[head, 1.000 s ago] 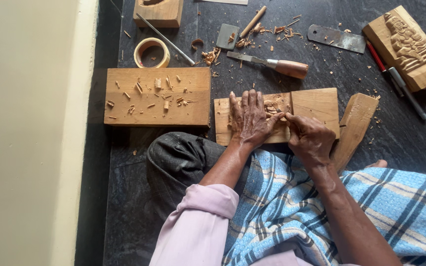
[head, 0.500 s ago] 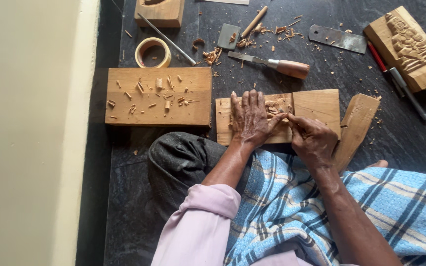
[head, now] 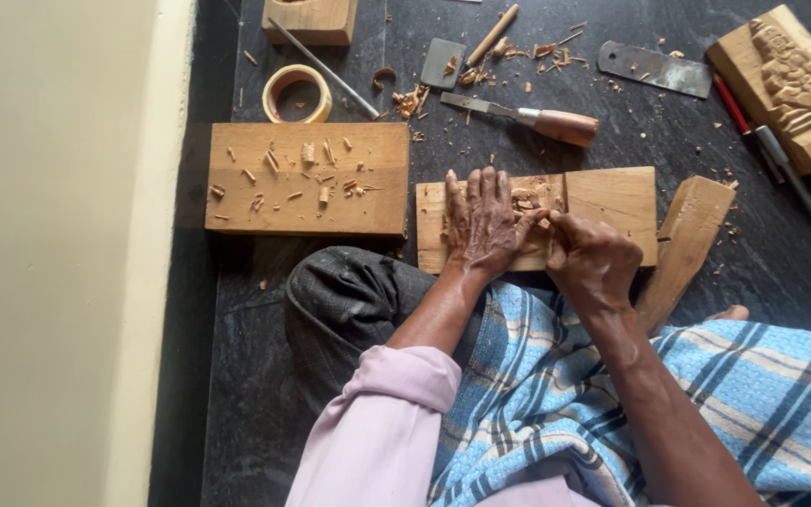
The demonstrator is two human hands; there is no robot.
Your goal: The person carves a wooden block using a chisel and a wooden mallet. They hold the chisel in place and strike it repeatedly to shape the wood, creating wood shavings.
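The left hand (head: pixel 482 223) lies flat, fingers spread, pressing a wooden board (head: pixel 612 202) on the dark stone floor (head: pixel 255 310). The right hand (head: pixel 591 263) is curled tight around a small tool whose tip meets the board's chipped middle; the tool itself is mostly hidden. Left of it lies a larger plank (head: pixel 307 178) strewn with shavings. Beyond lie a wooden-handled chisel (head: pixel 527 117), a tape roll (head: pixel 297 92) and a carved block (head: pixel 790 84). A pale wall (head: pixel 49 253) borders the floor on the left.
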